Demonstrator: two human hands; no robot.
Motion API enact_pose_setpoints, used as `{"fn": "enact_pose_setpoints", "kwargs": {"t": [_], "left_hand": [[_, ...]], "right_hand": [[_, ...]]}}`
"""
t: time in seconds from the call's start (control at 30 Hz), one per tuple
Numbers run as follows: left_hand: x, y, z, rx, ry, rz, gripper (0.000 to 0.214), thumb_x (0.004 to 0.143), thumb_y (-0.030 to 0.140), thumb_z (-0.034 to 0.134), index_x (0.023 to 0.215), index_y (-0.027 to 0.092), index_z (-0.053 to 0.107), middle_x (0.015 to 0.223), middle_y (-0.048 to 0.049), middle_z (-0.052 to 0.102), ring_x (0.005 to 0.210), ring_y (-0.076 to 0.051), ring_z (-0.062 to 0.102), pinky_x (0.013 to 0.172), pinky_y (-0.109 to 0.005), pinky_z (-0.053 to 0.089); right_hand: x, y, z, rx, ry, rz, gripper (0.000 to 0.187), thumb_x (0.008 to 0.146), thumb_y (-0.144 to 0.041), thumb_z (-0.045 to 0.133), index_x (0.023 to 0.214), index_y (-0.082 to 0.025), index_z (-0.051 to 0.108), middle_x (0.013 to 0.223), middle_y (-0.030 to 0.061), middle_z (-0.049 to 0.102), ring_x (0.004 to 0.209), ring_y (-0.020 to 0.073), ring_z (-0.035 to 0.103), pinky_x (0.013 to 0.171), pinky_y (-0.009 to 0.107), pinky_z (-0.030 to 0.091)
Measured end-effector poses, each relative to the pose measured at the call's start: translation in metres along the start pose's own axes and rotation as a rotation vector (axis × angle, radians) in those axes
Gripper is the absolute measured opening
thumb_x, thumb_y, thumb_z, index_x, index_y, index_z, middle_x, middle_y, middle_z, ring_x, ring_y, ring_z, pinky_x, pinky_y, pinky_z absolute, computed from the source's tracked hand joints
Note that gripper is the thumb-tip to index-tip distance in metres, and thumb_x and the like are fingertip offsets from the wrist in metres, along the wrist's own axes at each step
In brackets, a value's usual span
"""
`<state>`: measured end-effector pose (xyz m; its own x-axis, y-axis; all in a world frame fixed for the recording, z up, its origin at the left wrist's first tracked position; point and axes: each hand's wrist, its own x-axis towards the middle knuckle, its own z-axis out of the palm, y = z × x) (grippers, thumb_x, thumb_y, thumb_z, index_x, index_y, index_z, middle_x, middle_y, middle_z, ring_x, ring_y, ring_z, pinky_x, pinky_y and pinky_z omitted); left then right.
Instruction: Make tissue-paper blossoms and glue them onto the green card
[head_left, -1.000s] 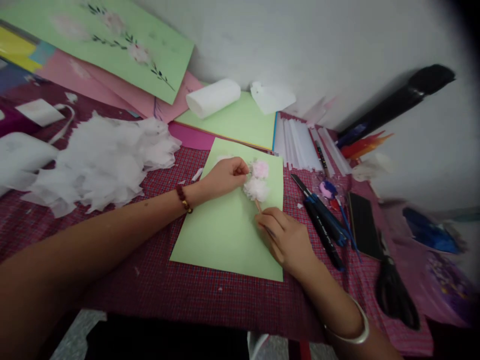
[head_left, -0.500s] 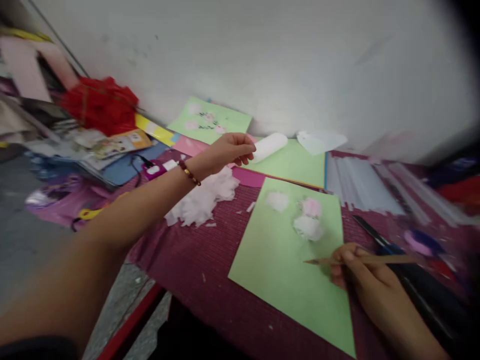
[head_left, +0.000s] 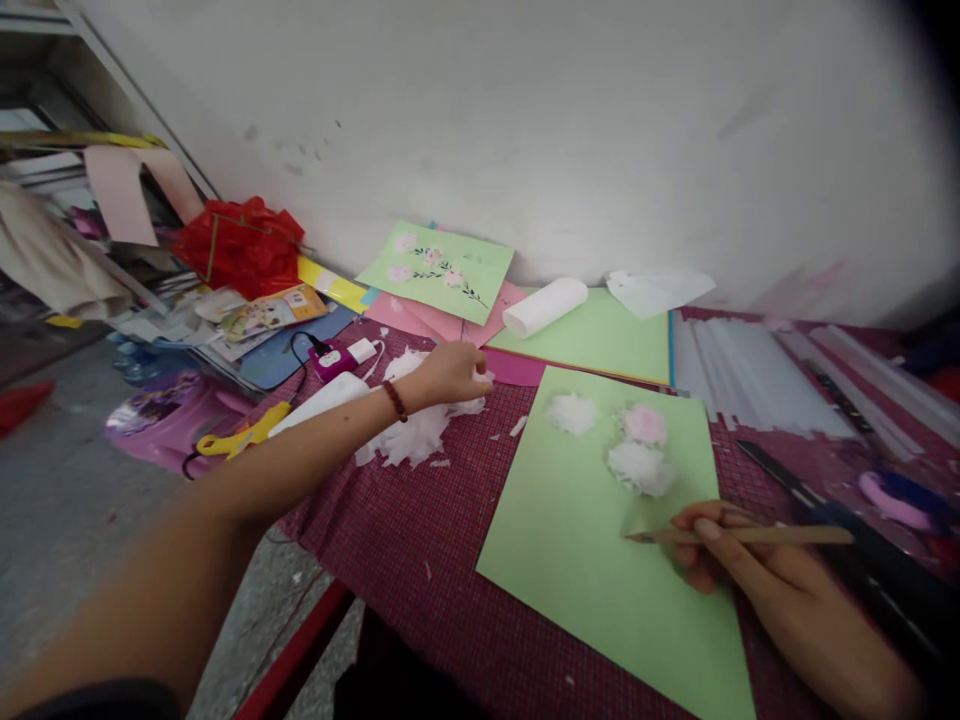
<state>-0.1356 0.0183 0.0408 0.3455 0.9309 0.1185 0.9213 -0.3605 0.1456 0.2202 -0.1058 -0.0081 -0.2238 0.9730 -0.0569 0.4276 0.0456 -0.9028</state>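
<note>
Near the pile of torn white tissue paper (head_left: 409, 435), my left hand (head_left: 448, 372) hovers with its fingers curled together. Whatever it may pinch is too small to make out; a bit of white shows beside the fingertips. My right hand (head_left: 739, 555) grips a thin wooden pencil (head_left: 802, 535), its point over the light green sheet (head_left: 570, 530). On that sheet sit a white tissue puff (head_left: 572, 413), a pink puff (head_left: 645, 424) and another white puff (head_left: 641, 468). Behind the left hand lies a green sheet with pink flowers and dark leafy stems (head_left: 442, 275).
A white paper roll (head_left: 546, 307) rests on more green paper at the wall. Clear plastic strips (head_left: 757, 375) and a black-bladed tool (head_left: 780, 475) lie on the right. Leftward are a purple power socket (head_left: 332, 362), a yellow glue gun (head_left: 244, 437) and red plastic (head_left: 240, 245).
My left hand has dropped from beside the paper roll to the tissue pile, its fingers curling in. My right hand still keeps the pencil over the sheet. The view has shifted slightly left.
</note>
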Motion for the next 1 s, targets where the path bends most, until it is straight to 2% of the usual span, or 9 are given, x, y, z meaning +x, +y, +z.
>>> {"fn": "enact_pose_setpoints", "kwargs": {"t": [0.1,0.17,0.33,0.43,0.53,0.67,0.77,0.87,1.0], "left_hand": [[0.006,0.002,0.007,0.004,-0.039,-0.103,0.02,0.07,0.025,0.055,0.074,0.013,0.07,0.075,-0.0101,0.069,0.071,-0.019,0.059,0.064,-0.029,0.039],[0.01,-0.003,0.002,-0.048,-0.069,-0.155,0.017,0.069,0.019,0.053,0.069,0.013,0.069,0.071,-0.0087,0.068,0.067,-0.017,0.058,0.062,-0.027,0.039],[0.009,-0.012,-0.034,-0.488,-0.129,-0.269,0.014,0.071,0.025,0.058,0.072,0.013,0.065,0.065,-0.0031,0.062,0.058,-0.01,0.051,0.053,-0.022,0.036],[0.002,-0.008,-0.046,-0.568,-0.181,-0.256,0.013,0.073,0.027,0.058,0.073,0.014,0.062,0.065,-0.0013,0.058,0.056,-0.009,0.048,0.051,-0.021,0.034],[-0.001,-0.001,-0.036,-0.422,-0.137,-0.195,0.012,0.072,0.027,0.058,0.07,0.015,0.059,0.065,-0.0018,0.058,0.058,-0.01,0.048,0.054,-0.022,0.034],[0.0,0.008,-0.011,-0.009,-0.054,-0.142,0.017,0.069,0.032,0.061,0.067,0.016,0.057,0.067,-0.0051,0.06,0.062,-0.014,0.049,0.056,-0.025,0.032],[0.004,0.009,-0.01,0.105,-0.079,-0.162,0.012,0.068,0.023,0.056,0.058,0.016,0.054,0.06,-0.0049,0.056,0.059,-0.014,0.047,0.056,-0.026,0.029],[0.006,0.005,-0.027,-0.06,-0.137,-0.195,0.017,0.068,0.019,0.055,0.051,0.016,0.052,0.054,-0.0025,0.052,0.054,-0.012,0.044,0.054,-0.026,0.029],[0.002,0.004,-0.051,-0.498,-0.245,-0.252,0.014,0.069,0.028,0.062,0.063,0.015,0.06,0.061,-0.0014,0.056,0.054,-0.01,0.046,0.053,-0.023,0.032]], "right_hand": [[-0.001,-0.003,0.001,0.033,0.015,0.003,0.044,0.08,-0.062,0.05,0.07,-0.021,0.064,0.059,0.0036,0.061,0.059,0.021,0.06,0.06,0.03,0.05],[-0.001,-0.004,0.002,0.059,0.025,0.004,0.045,0.079,-0.063,0.052,0.071,-0.021,0.065,0.061,0.0045,0.063,0.059,0.0209,0.06,0.057,0.03,0.051],[-0.001,-0.008,0.001,0.114,0.023,0.026,0.046,0.075,-0.066,0.054,0.068,-0.022,0.066,0.062,0.0051,0.063,0.058,0.0213,0.06,0.051,0.03,0.051],[-0.002,-0.013,0.0,0.102,0.003,0.025,0.046,0.075,-0.066,0.055,0.066,-0.022,0.066,0.06,0.0047,0.062,0.058,0.0211,0.06,0.053,0.03,0.051],[-0.002,-0.015,0.0,0.096,-0.009,0.019,0.046,0.077,-0.065,0.054,0.066,-0.021,0.065,0.063,0.0055,0.062,0.061,0.0209,0.06,0.056,0.03,0.051],[-0.002,-0.008,0.0,0.11,-0.018,0.009,0.045,0.081,-0.061,0.052,0.067,-0.02,0.063,0.064,0.0048,0.06,0.061,0.0195,0.058,0.057,0.029,0.049],[-0.002,-0.001,0.001,0.157,-0.031,0.003,0.04,0.084,-0.056,0.052,0.073,-0.019,0.063,0.065,0.0033,0.059,0.058,0.0171,0.056,0.056,0.028,0.047],[-0.001,-0.001,0.001,0.192,-0.043,0.001,0.038,0.084,-0.055,0.054,0.073,-0.019,0.061,0.064,0.0029,0.058,0.058,0.0162,0.055,0.056,0.028,0.047],[-0.001,-0.007,0.001,0.178,-0.031,0.006,0.042,0.081,-0.059,0.055,0.068,-0.02,0.061,0.064,0.0037,0.059,0.059,0.0166,0.056,0.055,0.028,0.047]]}}
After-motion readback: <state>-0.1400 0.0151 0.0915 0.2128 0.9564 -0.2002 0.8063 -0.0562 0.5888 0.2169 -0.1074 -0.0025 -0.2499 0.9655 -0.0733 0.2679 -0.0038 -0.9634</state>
